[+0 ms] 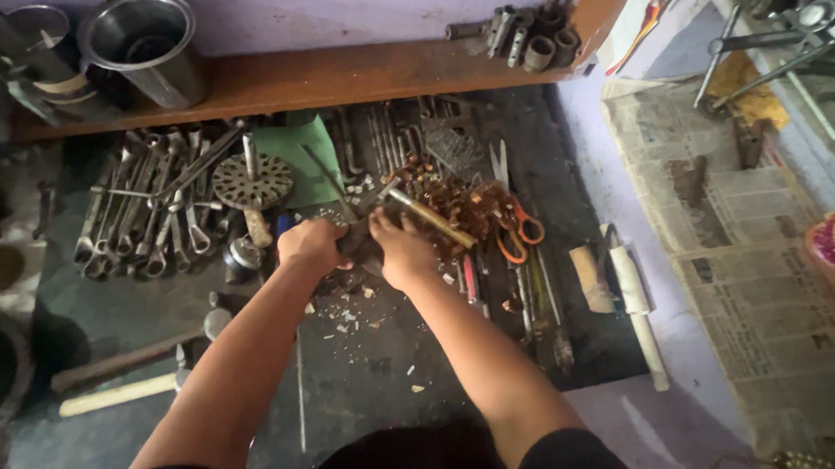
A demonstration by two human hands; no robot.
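Both hands (311, 245) (402, 248) clench one dark part (indistinct) amid wrenches (150, 211), orange scissors (515, 234).

I'm over a dark, grimy work surface (379, 359) littered with pale chips. A brown wooden shelf (350, 73) runs along the far side under a lilac wall (287, 0). Right, newspaper sheets (759, 249) cover what seems a pale ledge. Light is dim.

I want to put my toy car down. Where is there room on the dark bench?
Room is between the forearms, near the wooden-handled hammer. It is crowded by the spanners, both hands and the orange scissors.
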